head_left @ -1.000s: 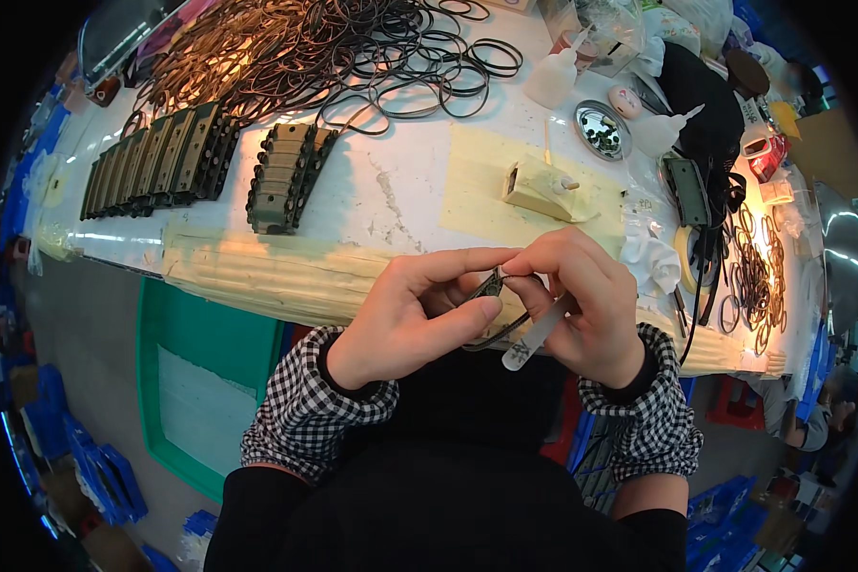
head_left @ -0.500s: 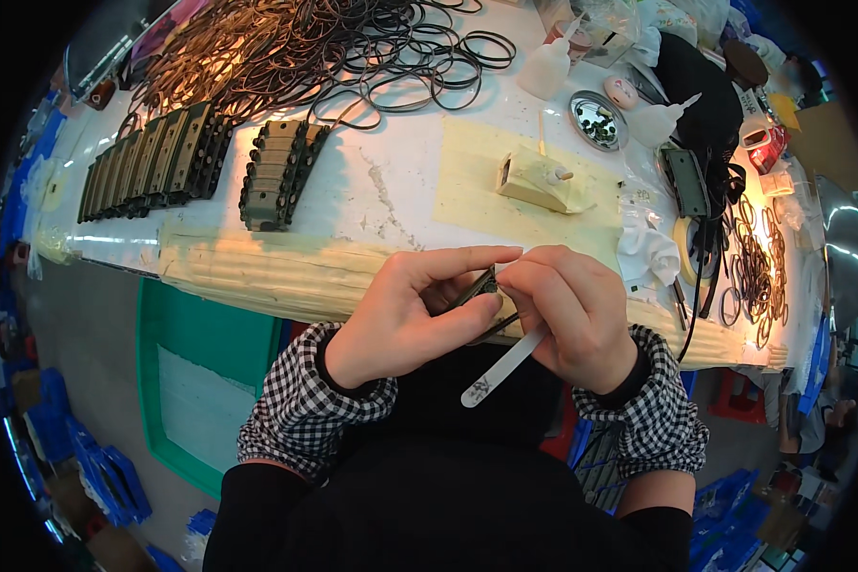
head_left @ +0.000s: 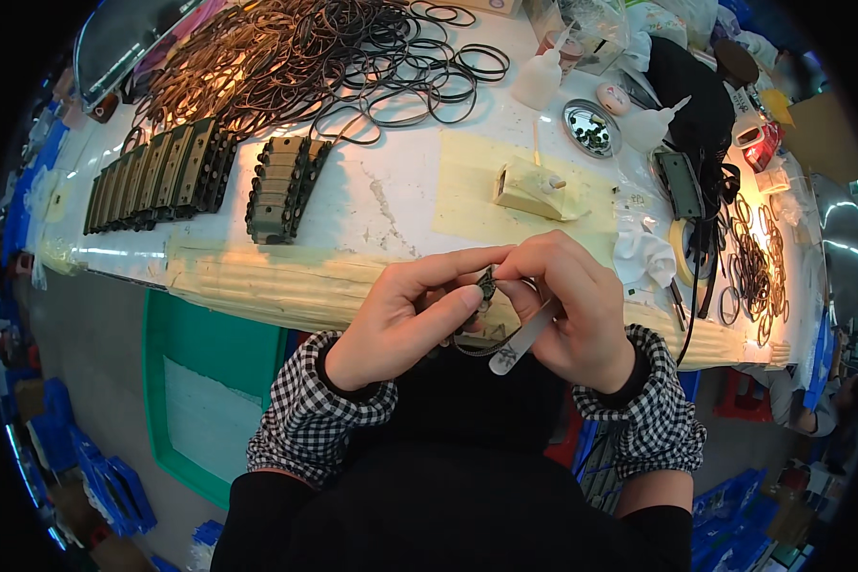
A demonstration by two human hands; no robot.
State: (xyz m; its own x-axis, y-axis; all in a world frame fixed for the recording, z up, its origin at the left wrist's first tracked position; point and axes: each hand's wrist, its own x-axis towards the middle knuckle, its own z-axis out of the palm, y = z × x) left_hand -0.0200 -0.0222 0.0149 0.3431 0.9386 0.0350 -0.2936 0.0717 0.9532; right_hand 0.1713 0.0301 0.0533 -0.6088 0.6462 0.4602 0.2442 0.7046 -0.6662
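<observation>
Above the table's front edge, my left hand (head_left: pixel 400 319) is closed, thumb and forefinger pinching a thin dark band (head_left: pixel 488 349). A small dark greenish end (head_left: pixel 487 283) of it shows between the fingertips, and the band curves down below them. My right hand (head_left: pixel 570 300) is closed too, with a flat pale strip-shaped tool (head_left: pixel 513 356) held in the palm, its rounded, marked end pointing down toward me. The right thumb and forefinger meet at the dark piece beside the left fingertips. What lies between those fingertips is too small to make out.
A large heap of dark looped bands (head_left: pixel 286 67) covers the back left. In front stand dark green slotted blocks (head_left: pixel 167 176) and another block (head_left: pixel 284 191). Farther right are a small cream box (head_left: pixel 534 188), a round dish (head_left: pixel 589 129) of dark bits and squeeze bottles (head_left: pixel 538 81).
My right hand has turned, and the pale tool's end has swung up and to the right. The held band's lower curve shows more. The view has shifted slightly.
</observation>
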